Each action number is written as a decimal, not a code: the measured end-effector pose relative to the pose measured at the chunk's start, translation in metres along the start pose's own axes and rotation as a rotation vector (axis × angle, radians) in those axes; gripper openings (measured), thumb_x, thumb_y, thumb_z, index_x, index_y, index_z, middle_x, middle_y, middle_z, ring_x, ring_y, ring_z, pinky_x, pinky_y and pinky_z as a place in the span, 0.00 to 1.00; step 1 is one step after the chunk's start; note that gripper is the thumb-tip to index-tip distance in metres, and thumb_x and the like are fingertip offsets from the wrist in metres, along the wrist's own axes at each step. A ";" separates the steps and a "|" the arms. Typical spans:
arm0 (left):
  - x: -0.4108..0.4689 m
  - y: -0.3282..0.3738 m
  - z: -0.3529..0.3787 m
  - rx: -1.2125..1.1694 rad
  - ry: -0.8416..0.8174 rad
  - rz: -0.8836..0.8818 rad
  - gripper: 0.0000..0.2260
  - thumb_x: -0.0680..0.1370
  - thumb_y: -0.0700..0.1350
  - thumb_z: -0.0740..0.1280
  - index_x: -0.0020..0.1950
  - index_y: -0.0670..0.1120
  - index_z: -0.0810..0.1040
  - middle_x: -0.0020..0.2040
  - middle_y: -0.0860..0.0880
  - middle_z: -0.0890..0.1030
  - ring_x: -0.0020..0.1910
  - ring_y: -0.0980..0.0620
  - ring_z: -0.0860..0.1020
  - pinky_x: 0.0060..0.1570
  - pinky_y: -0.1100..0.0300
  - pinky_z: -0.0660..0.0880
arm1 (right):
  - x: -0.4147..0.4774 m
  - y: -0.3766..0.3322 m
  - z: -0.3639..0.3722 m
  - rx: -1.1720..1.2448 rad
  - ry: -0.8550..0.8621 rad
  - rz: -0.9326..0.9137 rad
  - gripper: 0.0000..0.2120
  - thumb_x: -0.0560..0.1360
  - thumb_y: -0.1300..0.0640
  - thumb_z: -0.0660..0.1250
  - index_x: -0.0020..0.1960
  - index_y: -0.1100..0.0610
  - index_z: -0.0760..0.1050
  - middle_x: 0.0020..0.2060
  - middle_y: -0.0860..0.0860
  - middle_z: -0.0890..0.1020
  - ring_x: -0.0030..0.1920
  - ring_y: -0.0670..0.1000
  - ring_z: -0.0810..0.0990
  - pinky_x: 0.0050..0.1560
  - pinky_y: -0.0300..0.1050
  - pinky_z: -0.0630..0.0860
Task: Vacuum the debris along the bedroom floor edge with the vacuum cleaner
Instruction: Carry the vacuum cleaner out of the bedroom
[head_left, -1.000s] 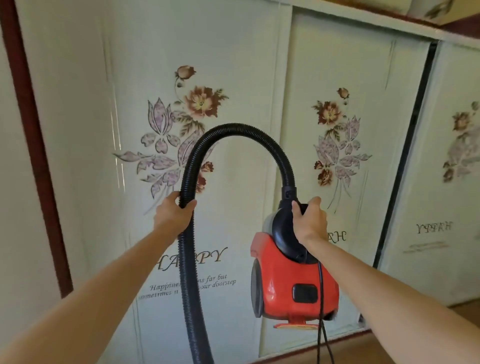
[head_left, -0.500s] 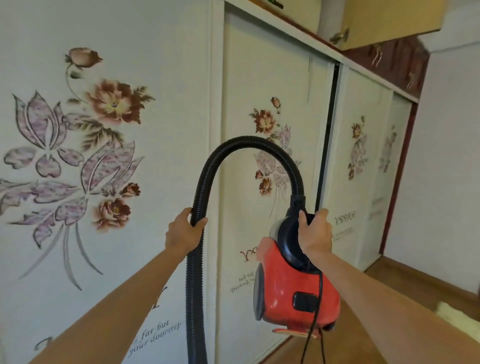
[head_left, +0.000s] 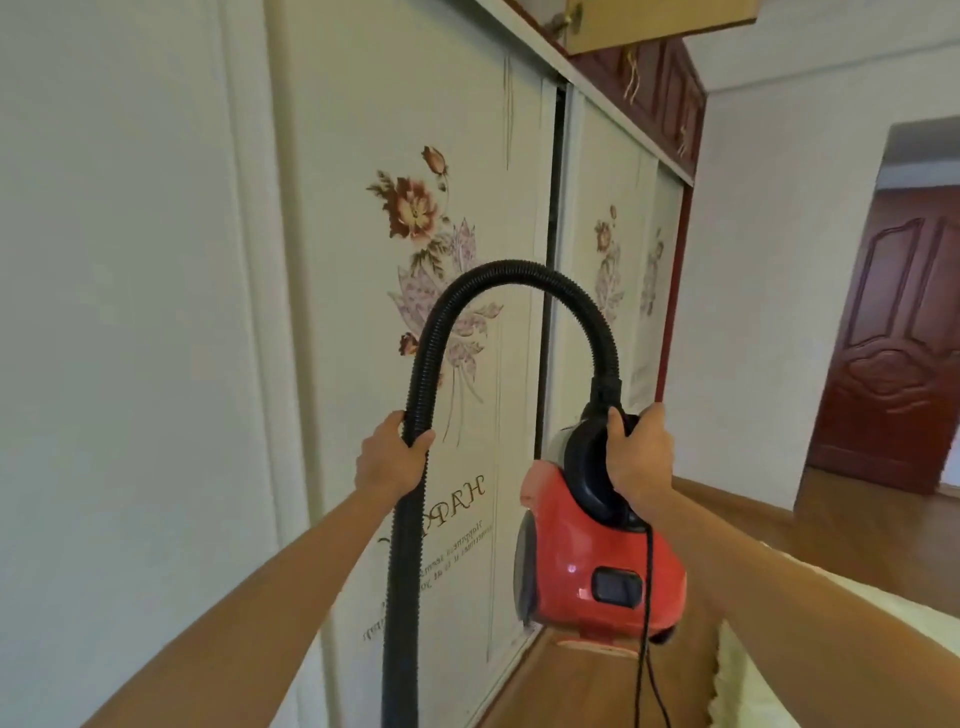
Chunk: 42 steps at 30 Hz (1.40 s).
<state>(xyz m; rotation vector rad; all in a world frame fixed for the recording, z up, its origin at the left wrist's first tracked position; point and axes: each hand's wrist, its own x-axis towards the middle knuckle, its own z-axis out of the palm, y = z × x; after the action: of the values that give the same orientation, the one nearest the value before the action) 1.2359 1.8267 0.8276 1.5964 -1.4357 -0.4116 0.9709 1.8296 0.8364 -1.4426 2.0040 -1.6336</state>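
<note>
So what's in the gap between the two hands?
Only air, with the flowered wardrobe door behind. The black hose arches over it from the left hand to the red vacuum cleaner the right hand holds. Head view.

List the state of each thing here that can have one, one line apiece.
vacuum cleaner: lifted off the floor, carried by its handle.
hose: arched up, lower end out of view.
power cord: hanging loose.
left hand: grips the hose.
right hand: grips the vacuum cleaner's handle.
upper cabinet door: swung open.
brown door: looks closed.
</note>
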 end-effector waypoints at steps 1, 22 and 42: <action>0.016 0.003 0.020 -0.001 -0.028 0.016 0.24 0.80 0.55 0.65 0.73 0.48 0.68 0.62 0.43 0.78 0.53 0.42 0.80 0.52 0.50 0.79 | 0.015 0.007 0.003 -0.007 0.017 0.025 0.13 0.82 0.49 0.59 0.53 0.59 0.63 0.38 0.52 0.72 0.41 0.59 0.77 0.43 0.58 0.79; 0.203 0.050 0.240 -0.080 -0.275 0.158 0.21 0.81 0.53 0.63 0.72 0.49 0.68 0.60 0.44 0.80 0.51 0.43 0.80 0.50 0.50 0.78 | 0.195 0.095 0.028 -0.181 0.220 0.202 0.12 0.82 0.50 0.58 0.55 0.59 0.62 0.39 0.51 0.71 0.43 0.57 0.74 0.44 0.53 0.76; 0.361 0.093 0.438 -0.136 -0.479 0.287 0.24 0.80 0.53 0.64 0.74 0.47 0.67 0.65 0.45 0.77 0.57 0.43 0.79 0.50 0.54 0.76 | 0.367 0.178 0.081 -0.281 0.405 0.366 0.12 0.82 0.49 0.58 0.52 0.57 0.60 0.53 0.62 0.78 0.43 0.58 0.75 0.39 0.53 0.73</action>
<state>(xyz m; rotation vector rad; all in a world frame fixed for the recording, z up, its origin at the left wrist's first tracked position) 0.9455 1.3315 0.7881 1.2030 -1.9200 -0.7385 0.7368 1.4870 0.8093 -0.7750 2.6165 -1.6228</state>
